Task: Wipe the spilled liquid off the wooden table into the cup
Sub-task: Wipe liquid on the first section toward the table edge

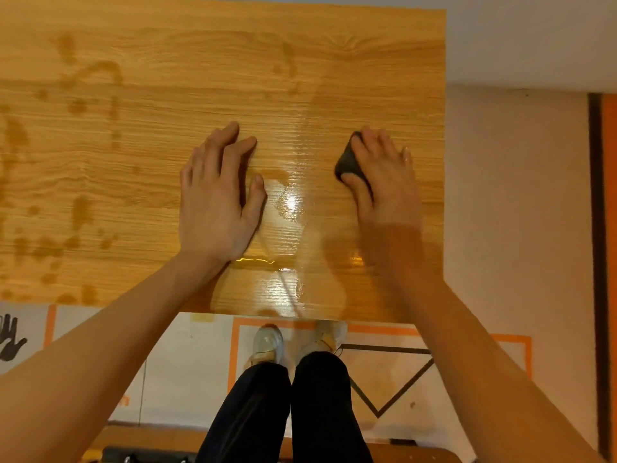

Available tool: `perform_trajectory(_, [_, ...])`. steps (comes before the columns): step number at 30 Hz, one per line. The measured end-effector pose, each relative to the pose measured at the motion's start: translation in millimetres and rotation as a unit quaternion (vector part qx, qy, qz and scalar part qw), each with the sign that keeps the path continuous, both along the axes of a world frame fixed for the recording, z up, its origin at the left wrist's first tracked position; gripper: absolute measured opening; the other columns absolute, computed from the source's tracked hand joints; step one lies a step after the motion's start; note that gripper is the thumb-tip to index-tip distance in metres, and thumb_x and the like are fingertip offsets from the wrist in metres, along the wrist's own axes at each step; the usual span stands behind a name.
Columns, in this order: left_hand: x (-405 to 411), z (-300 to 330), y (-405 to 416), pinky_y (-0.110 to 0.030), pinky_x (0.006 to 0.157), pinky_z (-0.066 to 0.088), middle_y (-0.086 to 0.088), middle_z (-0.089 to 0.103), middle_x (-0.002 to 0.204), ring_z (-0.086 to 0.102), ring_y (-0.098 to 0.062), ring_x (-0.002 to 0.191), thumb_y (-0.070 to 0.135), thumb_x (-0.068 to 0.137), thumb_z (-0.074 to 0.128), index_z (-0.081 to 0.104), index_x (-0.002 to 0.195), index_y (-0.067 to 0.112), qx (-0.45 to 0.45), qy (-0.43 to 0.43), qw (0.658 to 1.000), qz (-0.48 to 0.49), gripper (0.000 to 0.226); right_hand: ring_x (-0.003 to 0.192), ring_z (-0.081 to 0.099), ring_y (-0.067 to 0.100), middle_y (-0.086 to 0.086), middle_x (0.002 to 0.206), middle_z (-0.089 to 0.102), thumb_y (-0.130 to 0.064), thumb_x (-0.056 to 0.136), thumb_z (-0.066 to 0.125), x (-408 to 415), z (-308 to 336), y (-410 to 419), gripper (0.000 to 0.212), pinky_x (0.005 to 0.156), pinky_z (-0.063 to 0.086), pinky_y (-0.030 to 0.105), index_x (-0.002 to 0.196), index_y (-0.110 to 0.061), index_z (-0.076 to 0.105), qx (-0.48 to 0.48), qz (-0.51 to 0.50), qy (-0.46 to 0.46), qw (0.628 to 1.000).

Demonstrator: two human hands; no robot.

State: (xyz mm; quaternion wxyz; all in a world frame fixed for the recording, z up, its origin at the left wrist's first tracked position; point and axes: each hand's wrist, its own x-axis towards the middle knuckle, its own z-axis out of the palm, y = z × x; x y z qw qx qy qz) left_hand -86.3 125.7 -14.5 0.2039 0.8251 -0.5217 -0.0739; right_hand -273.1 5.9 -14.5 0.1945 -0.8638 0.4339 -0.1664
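The wooden table (187, 55) fills the upper part of the head view. Spilled liquid shows as dark wet patches (80, 208) over its left half and as a shiny wet film (290, 202) between my hands. My left hand (217, 198) lies flat on the wood, fingers straight, just left of the film. My right hand (384, 175) holds a dark wiper (349, 160) against the table near the right edge, thumb curled under it and fingers over it. No cup is in view.
The table's near edge (267, 315) runs above my shoes (267, 342). Its right edge (445, 162) borders a pale floor with orange and black tape lines (384, 412). A printed black hand mark (11, 339) lies on the floor at the left.
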Motion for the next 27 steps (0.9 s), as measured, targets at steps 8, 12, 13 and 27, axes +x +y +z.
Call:
perform_trajectory(8, [0.5,-1.9,-0.5,-0.051,0.117,0.028,-0.007,0.039,0.158,0.033,-0.030,0.148,0.036,0.100,0.041,0.048,0.143,0.014,-0.007,-0.002,1.000,-0.002,0.049,0.142,0.031,0.022,0.008,0.150,0.042,-0.024,0.095,0.045,-42.4,3.4,120.4,0.049,0.117,0.023,0.043,0.142,-0.010,0.041,-0.011,0.101,0.023,0.995])
perform_trajectory(12, [2.0,-2.4,-0.7,-0.050,0.117,0.027,-0.007,0.039,0.158,0.034,-0.030,0.147,0.036,0.099,0.040,0.048,0.143,0.014,-0.015,0.001,1.000,-0.009,0.050,0.145,0.025,0.018,0.006,0.152,0.039,-0.019,0.100,0.048,-71.2,6.7,60.0,0.043,0.123,0.010,0.035,0.142,-0.008,0.046,0.014,-0.133,-0.049,0.990])
perform_trajectory(13, [2.2,-2.5,-0.2,-0.050,0.117,0.026,-0.007,0.038,0.158,0.033,-0.030,0.147,0.036,0.099,0.040,0.048,0.143,0.014,-0.015,0.001,1.000,-0.009,0.050,0.145,0.026,0.021,0.008,0.152,0.039,-0.016,0.101,0.048,-68.0,4.7,58.8,0.042,0.123,0.009,0.036,0.142,-0.007,0.046,0.018,-0.190,-0.067,0.979])
perform_trajectory(27, [1.3,-5.8,1.6,-0.048,0.119,0.024,-0.007,0.038,0.158,0.031,-0.027,0.148,0.034,0.099,0.039,0.047,0.143,0.015,-0.035,-0.012,0.999,-0.014,0.049,0.144,0.030,0.027,0.013,0.148,0.045,-0.006,0.098,0.054,-79.6,-9.5,138.9,0.040,0.117,0.022,0.055,0.137,-0.001,0.050,-0.015,-0.350,-0.152,0.924])
